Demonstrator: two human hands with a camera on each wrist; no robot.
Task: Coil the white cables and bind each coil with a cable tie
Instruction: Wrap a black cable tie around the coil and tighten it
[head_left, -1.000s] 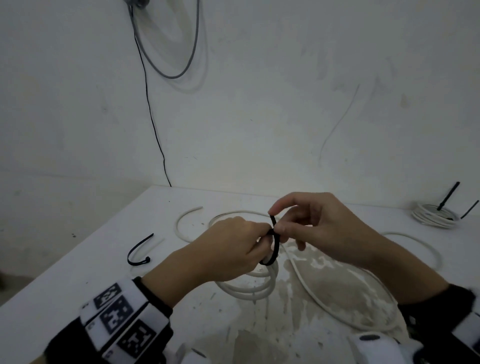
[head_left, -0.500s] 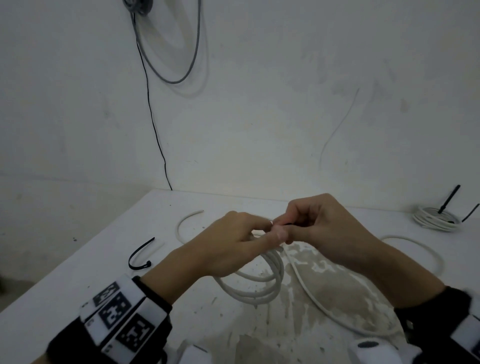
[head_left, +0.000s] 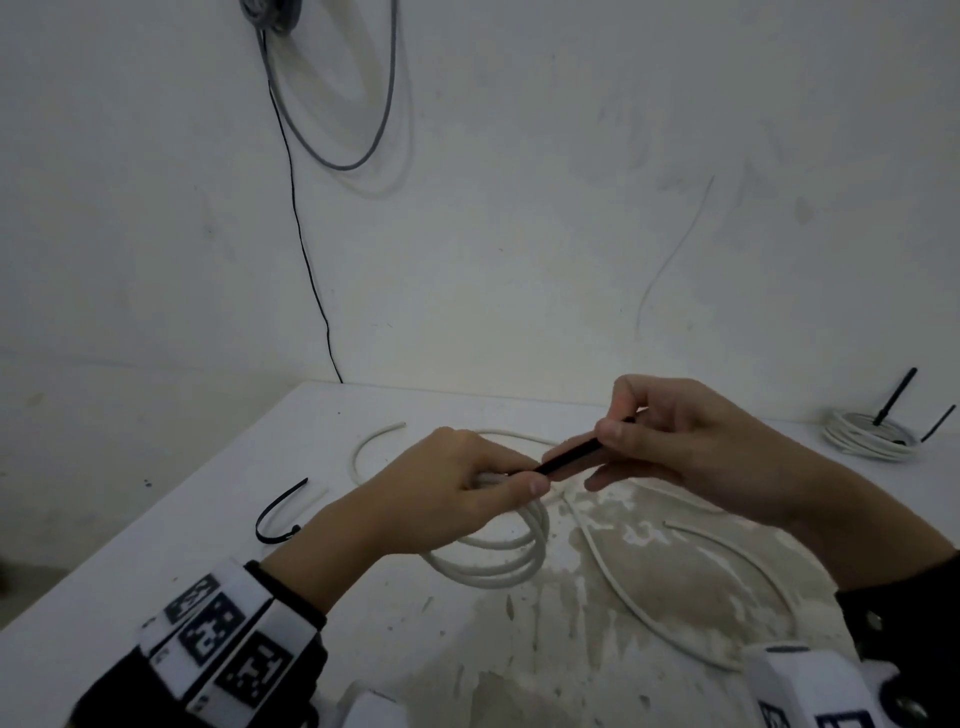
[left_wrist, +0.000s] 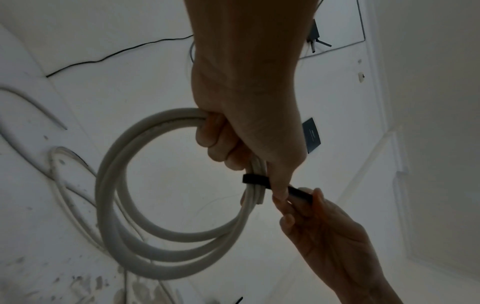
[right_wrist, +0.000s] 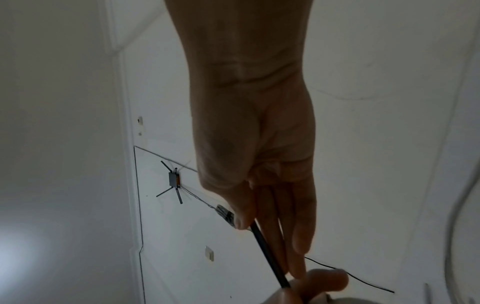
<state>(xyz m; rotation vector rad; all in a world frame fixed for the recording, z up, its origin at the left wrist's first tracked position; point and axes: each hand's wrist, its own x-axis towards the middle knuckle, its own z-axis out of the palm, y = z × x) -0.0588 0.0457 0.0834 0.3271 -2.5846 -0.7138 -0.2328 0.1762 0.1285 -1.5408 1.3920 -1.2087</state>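
Above the table (head_left: 156, 561), the left hand (head_left: 447, 499) curls round the white cable coil (head_left: 498, 561) while the right hand (head_left: 691, 447), just beside it, pinches the black cable tie (head_left: 569, 460) wrapped round the coil.

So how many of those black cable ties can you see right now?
3. One cable tie wraps the white coil gripped by the left hand, its tail pulled by the right hand. A spare tie lies on the table's left. A third binds the far-right coil. Others may be hidden.

Dim light. White wall (head_left: 519, 234), scuffed. Grey wire loop (head_left: 343, 130) hanging upper left; thin black cord (head_left: 306, 260) running down behind white table (head_left: 156, 561), stained near front edge.
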